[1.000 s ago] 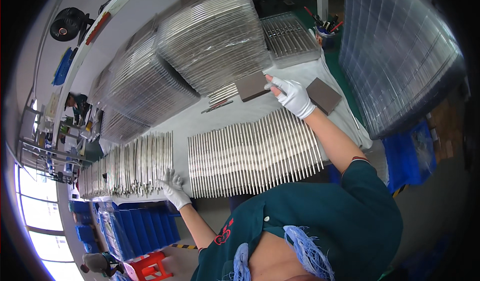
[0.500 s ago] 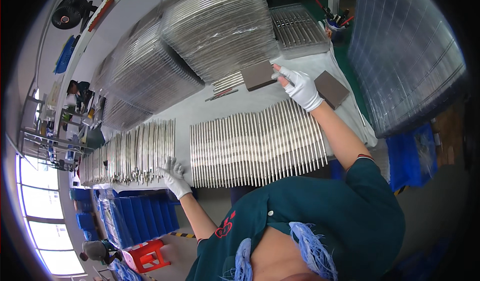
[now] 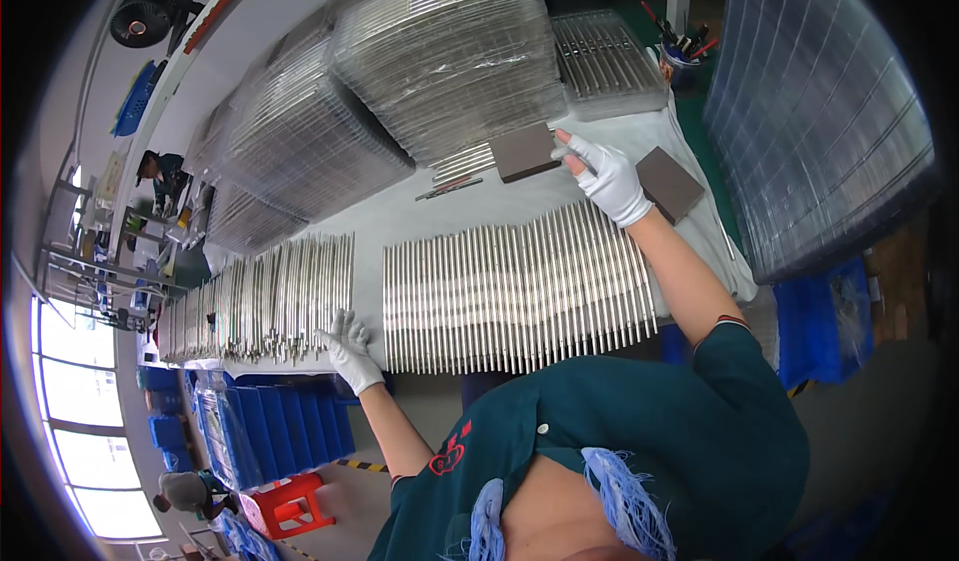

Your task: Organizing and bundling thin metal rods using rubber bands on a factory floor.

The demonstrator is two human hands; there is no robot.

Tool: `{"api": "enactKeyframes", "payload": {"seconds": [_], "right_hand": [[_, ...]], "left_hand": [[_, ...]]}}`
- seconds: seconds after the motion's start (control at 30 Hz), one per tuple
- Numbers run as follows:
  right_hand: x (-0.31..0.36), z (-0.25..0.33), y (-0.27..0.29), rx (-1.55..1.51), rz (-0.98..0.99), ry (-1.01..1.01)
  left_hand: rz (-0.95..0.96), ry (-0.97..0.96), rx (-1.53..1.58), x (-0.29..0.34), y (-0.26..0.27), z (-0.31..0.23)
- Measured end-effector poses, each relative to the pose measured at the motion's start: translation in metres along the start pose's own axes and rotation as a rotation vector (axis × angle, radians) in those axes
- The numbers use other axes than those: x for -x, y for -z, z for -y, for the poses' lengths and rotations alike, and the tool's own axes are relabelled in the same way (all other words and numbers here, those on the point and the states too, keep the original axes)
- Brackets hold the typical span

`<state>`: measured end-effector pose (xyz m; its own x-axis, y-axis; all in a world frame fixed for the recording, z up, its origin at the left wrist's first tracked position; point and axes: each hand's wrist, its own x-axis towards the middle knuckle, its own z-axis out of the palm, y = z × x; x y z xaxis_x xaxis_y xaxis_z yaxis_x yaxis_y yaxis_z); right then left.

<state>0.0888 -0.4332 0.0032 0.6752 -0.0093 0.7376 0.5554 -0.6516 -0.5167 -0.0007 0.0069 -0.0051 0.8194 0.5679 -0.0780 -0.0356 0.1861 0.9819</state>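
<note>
Pens [image 3: 687, 41] are held in a cup [image 3: 679, 70], metal rods [image 3: 599, 53] in a clear tray [image 3: 624, 106]. Loose rods [image 3: 509, 291] are lined up on the counter [image 3: 440, 219] between the hands. The left grip [image 3: 352, 356] is spread; whether the right grip [image 3: 613, 185] is closed cannot be told.

My left grip [image 3: 353, 351], white-gloved, is left of the frame's centre, fingers [image 3: 342, 323] loosely spread. My right grip [image 3: 614, 185], gloved with two bare fingertips [image 3: 563, 136], points upper left, its bare forearm [image 3: 684, 276] slanting behind.
</note>
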Motion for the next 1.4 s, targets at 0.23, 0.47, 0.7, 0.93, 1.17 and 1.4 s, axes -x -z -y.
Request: {"api": "enactKeyframes", "payload": {"seconds": [0.23,0.47,0.7,0.93,1.17,1.4], "right_hand": [[0.000,-0.001,0.003,-0.019,-0.058,0.027],[0.005,-0.023,-0.002,-0.082,-0.296,-0.160],[-0.001,-0.019,0.005,-0.274,-0.449,-0.195],[0.000,-0.015,0.001,-0.324,-0.453,-0.206],[0.002,-0.011,-0.002,-0.344,-0.406,-0.243],[0.002,-0.009,0.002,-0.248,-0.404,-0.255]], "left_hand": [[0.000,-0.013,-0.003,0.001,-0.002,0.001],[0.051,-0.010,0.020,-0.004,0.002,0.003],[0.023,-0.008,-0.029,-0.001,-0.003,-0.001],[0.045,-0.025,-0.055,0.001,0.000,0.000],[0.050,-0.037,-0.031,-0.004,0.005,0.005],[0.047,-0.042,-0.049,-0.001,0.004,0.003]]}}
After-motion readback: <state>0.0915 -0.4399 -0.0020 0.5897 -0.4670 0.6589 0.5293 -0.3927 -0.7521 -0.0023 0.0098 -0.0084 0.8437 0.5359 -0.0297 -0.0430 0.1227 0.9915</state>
